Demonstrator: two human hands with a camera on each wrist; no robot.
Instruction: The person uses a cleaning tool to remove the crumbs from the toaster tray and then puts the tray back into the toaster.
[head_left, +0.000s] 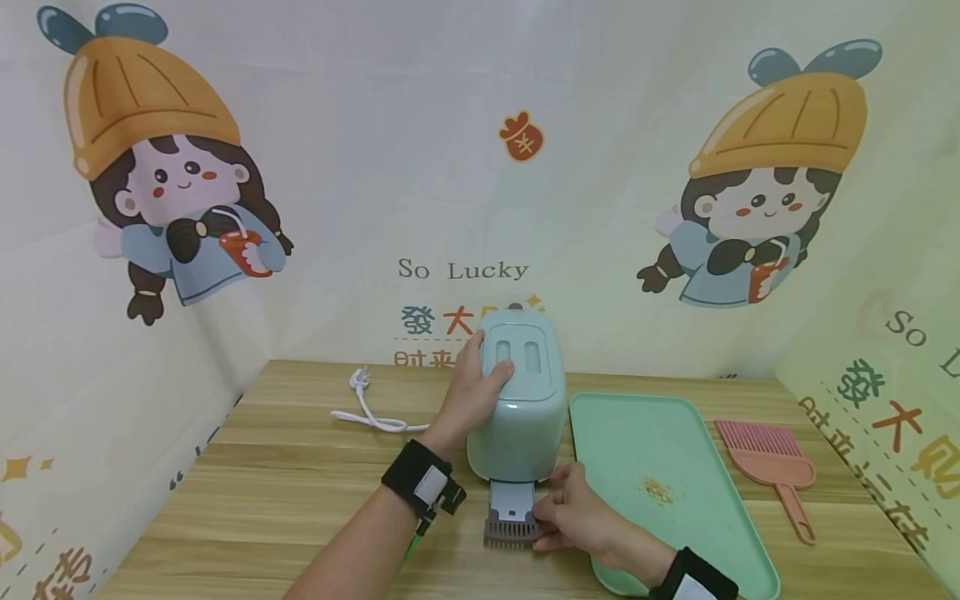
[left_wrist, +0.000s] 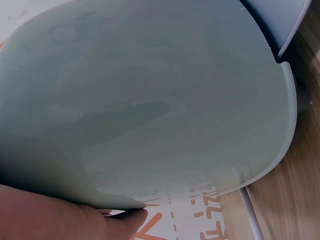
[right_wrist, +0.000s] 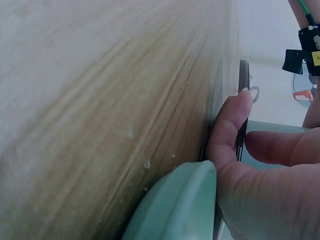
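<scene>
A pale green toaster [head_left: 522, 429] with its lid on stands on the wooden table, end toward me. My left hand [head_left: 474, 390] holds its upper left side, the thumb over the top edge; in the left wrist view the toaster's wall [left_wrist: 150, 100] fills most of the picture. A crumb tray [head_left: 512, 498] with a dark slotted handle sticks out from the toaster's near end. My right hand [head_left: 585, 514] pinches the right side of that handle between thumb and fingers. The dark handle edge [right_wrist: 243, 75] shows between the fingers in the right wrist view.
A green serving tray [head_left: 637, 433] lies right of the toaster, with a small heap of crumbs [head_left: 657, 490] on it. Farther right lies a pink brush [head_left: 772, 467]. A white power cord with plug [head_left: 367, 408] lies at the left. Printed cloth hangs behind the table.
</scene>
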